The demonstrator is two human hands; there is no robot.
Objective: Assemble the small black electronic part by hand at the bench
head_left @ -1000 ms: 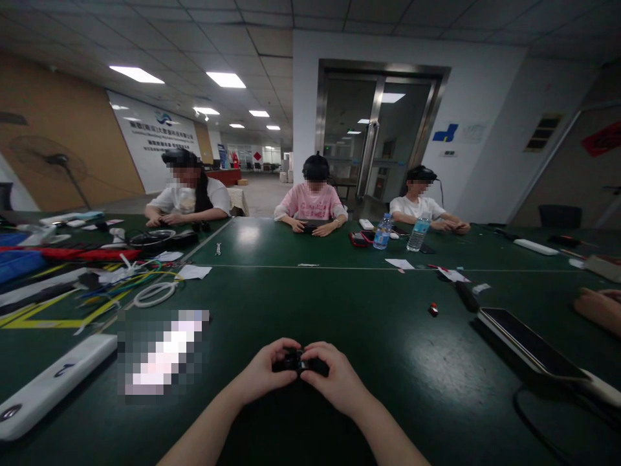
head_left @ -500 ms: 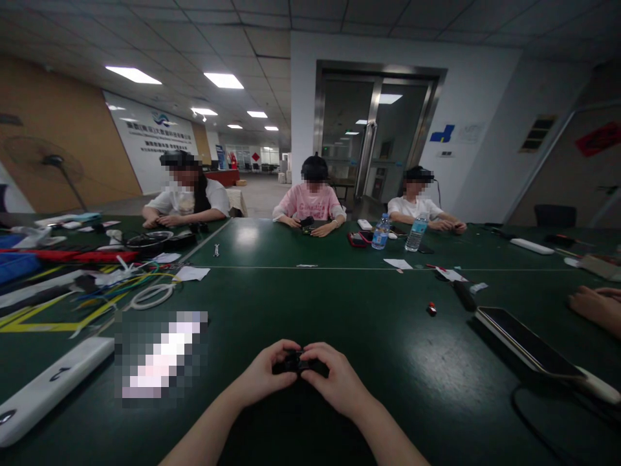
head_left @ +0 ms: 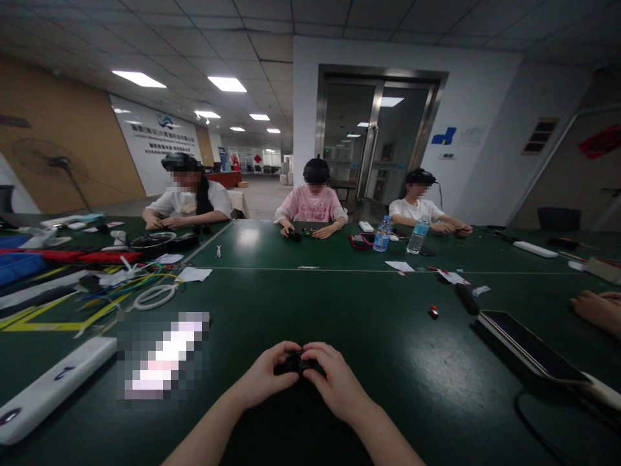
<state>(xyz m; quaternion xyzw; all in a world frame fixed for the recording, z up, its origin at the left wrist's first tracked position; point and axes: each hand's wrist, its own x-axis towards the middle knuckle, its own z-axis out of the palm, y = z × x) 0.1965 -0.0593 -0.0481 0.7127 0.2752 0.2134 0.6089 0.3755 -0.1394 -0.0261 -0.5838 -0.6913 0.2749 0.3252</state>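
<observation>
- My left hand (head_left: pixel 266 375) and right hand (head_left: pixel 336 380) are both closed on a small, dark black piece (head_left: pixel 294 362), pinched between thumbs and fingers.
- The piece lies right between my fingertips, just over the dark green tabletop (head_left: pixel 252 304); I can't tell whether it touches that surface.
- Its visible part seems to run sideways, from one hand toward the other, but my fingers cover its ends, so I can't be sure of its long axis.
- Neither hand is nearer: both touch it.
- Across the table, two clear plastic bottles with blue labels (head_left: pixel 382 234) (head_left: pixel 418 235) stand upright, near each other; their fill level is unclear to me.
- Far to my left sits a blue, shallow plastic bin (head_left: pixel 19 268), its contents too dim to name.
</observation>
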